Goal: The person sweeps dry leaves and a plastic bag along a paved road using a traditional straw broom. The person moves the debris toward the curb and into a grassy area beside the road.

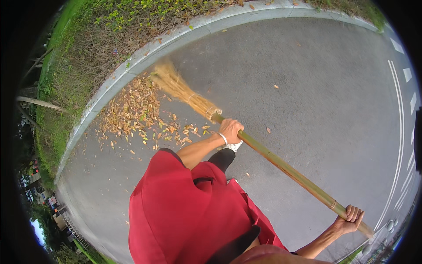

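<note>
A besom broom with a bamboo handle point(286, 163) slants across the view from upper left to lower right. My left hand point(230, 130), with a white bracelet at the wrist, grips the handle just below the bound twigs. Near the handle's far end, at lower right, my right hand point(349, 219) is wrapped around it. The bristle head point(184, 90) looks blurred at its tip, close to the stone kerb point(150, 59). Beside the bristles, a pile of dry brown and yellow leaves point(132, 105) lies on the asphalt point(313, 82) along the kerb.
Loose leaves point(186, 132) trail from the pile toward my white shoe point(234, 146). Behind the kerb grow dry brush and a green hedge point(138, 15). A wooden pole point(43, 103) leans over the verge at left. White lane lines point(397, 99) run along the road at right.
</note>
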Action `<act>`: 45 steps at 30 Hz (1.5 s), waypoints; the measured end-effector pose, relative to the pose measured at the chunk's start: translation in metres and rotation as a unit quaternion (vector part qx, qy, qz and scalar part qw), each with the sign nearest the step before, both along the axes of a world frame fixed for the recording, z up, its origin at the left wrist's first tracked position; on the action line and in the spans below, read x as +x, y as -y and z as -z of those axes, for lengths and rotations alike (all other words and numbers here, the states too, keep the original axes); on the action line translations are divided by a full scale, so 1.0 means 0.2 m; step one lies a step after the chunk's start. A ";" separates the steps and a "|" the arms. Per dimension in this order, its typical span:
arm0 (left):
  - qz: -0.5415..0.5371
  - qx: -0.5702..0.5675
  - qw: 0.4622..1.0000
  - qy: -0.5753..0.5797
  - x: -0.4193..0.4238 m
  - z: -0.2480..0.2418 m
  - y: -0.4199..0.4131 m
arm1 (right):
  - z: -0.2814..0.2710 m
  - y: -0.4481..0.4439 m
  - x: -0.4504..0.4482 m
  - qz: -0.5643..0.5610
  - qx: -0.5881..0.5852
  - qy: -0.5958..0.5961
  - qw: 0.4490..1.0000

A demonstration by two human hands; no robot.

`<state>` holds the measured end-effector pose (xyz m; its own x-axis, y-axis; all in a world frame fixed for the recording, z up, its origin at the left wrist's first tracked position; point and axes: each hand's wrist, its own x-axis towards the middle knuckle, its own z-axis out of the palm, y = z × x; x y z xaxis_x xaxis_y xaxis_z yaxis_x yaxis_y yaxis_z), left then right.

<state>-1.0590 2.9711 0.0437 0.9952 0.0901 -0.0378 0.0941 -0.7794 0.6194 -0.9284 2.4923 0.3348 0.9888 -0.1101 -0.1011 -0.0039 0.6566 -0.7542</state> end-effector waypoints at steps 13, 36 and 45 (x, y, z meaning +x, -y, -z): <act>0.218 -0.061 0.971 0.080 0.68 -0.35 0.71 | -0.50 0.64 -0.45 0.195 -0.086 0.071 0.975; 0.387 -0.079 0.897 0.198 1.19 -0.35 1.44 | -0.61 0.77 -1.19 0.430 -0.158 0.115 0.882; 0.132 -0.032 0.973 0.185 1.08 0.26 0.36 | 0.00 -0.16 -0.35 0.140 -0.075 0.114 0.981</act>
<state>-0.8429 2.8989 -0.0092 0.9302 -0.1616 0.3296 -0.3425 -0.7054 0.6206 -0.9992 2.5234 0.3356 0.9129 -0.3765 0.1577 0.3407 0.4897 -0.8026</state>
